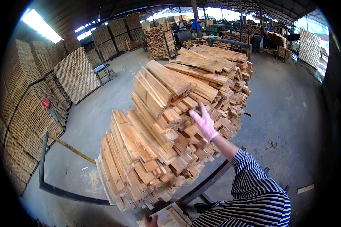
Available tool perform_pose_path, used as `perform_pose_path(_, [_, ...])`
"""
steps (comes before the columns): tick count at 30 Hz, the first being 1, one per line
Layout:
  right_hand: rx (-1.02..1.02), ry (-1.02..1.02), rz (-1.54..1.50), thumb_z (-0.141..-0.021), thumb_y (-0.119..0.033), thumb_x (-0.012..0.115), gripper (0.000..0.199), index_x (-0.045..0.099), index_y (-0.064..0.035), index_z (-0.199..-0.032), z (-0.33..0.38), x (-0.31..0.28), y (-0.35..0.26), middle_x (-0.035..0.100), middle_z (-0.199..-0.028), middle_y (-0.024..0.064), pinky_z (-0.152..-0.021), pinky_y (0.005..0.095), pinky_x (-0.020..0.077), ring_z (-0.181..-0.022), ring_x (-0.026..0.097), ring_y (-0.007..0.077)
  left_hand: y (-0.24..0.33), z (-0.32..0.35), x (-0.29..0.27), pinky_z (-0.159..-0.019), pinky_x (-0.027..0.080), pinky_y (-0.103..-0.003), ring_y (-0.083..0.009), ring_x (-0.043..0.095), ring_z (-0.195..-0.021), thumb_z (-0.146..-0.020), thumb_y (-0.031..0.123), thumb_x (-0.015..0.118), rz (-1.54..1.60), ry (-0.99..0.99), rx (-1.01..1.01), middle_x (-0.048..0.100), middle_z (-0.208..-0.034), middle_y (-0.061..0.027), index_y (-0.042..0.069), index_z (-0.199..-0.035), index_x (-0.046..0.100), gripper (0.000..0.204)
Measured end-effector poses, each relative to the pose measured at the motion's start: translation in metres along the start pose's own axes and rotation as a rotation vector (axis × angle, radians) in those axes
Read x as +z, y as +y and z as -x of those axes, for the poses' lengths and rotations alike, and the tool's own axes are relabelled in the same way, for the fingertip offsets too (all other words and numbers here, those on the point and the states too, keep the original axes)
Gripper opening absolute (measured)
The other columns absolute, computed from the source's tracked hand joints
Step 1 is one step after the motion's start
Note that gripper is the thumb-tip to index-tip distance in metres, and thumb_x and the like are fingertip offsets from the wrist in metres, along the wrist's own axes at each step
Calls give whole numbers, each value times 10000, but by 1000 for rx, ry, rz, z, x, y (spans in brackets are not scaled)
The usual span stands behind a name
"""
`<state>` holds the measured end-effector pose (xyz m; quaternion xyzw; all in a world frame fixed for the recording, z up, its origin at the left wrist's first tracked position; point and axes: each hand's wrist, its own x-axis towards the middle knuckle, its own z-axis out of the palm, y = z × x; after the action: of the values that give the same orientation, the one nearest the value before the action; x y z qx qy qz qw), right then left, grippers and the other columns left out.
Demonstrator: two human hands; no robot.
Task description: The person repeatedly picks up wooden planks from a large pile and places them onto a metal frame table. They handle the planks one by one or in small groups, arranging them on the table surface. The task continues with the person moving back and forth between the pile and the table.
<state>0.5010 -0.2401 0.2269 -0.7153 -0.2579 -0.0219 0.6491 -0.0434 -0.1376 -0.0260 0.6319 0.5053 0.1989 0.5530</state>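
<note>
A large pile of rough-sawn wooden boards [144, 128] fills the middle, their cut ends turned towards me. My right hand [204, 122], in a pink-and-white glove, reaches over the pile's near side with its fingers apart and no board in it. Its fingertips are close to the board ends; whether they touch is unclear. Only a small part of my left hand [150, 221] shows at the lower edge, its fingers cut off and blurred. Beside it lies a smaller stack of pale boards [170, 217].
A dark metal frame [72, 196] runs around the pile, with a yellow bar [72, 149] at left. Tall stacks of slats [30, 117] line the left wall. Further board piles [160, 41] and a bent-over person [257, 41] are behind. A loose board [305, 188] lies at right.
</note>
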Motion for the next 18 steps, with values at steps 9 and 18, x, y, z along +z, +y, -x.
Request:
perform_pose_path(9, [576,-84,-735,-868,-561,724,1068,40,-230,-1618,-123,37,-40,390,-1517,199,-830,603,559,-1216,545,377,404,-167,142,-1162,357,-434,-334,415,-1408,-904,421,724,337,-312,578,402,-1528,-241,21,-1529,359,828])
perform_pose_path(18, [-131,-2,94,-785,-180,744,853,342,-98,-1533,-81,100,-70,527,-1284,229,-802,380,613,-1001,633,294,501,-307,214,-1162,352,-421,-305,422,-1388,-880,648,661,687,-667,200,450,-1513,-163,53,-1516,390,912])
